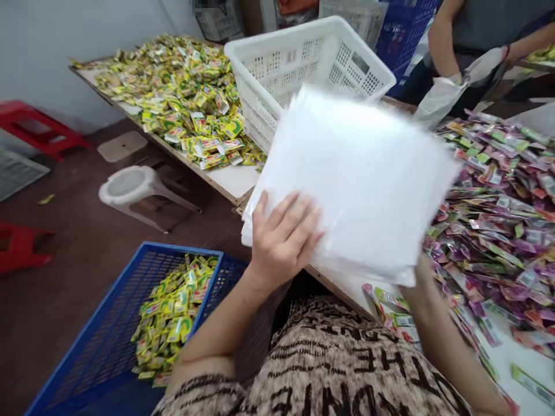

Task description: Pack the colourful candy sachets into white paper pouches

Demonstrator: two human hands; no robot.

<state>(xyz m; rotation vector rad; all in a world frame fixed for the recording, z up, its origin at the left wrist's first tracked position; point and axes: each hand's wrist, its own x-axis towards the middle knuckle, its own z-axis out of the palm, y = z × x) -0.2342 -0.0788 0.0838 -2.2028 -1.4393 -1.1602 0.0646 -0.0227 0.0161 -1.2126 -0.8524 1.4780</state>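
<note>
A thick stack of thin, glossy white plastic sheets or bags (pixel 359 179) is held tilted in front of my body, its far edges smeared by motion. My left hand (pixel 284 237) lies flat on top near the stack's left corner, fingers apart. From the right, my right hand (pixel 410 292) reaches under the near right corner; its fingers are hidden beneath the stack. Below the stack is the table's near edge (pixel 358 292), with a few small colourful packets (pixel 401 318) beside my right wrist.
Behind the stack stands a white crate (pixel 255 110). Yellow packets (pixel 186 98) cover the left table; purple packets (pixel 498 231) heap at right. A blue crate (pixel 108 306) holds yellow packets below. Stools, including a white stool (pixel 130 185), stand left. A co-worker's gloved hand (pixel 483 66) is at upper right.
</note>
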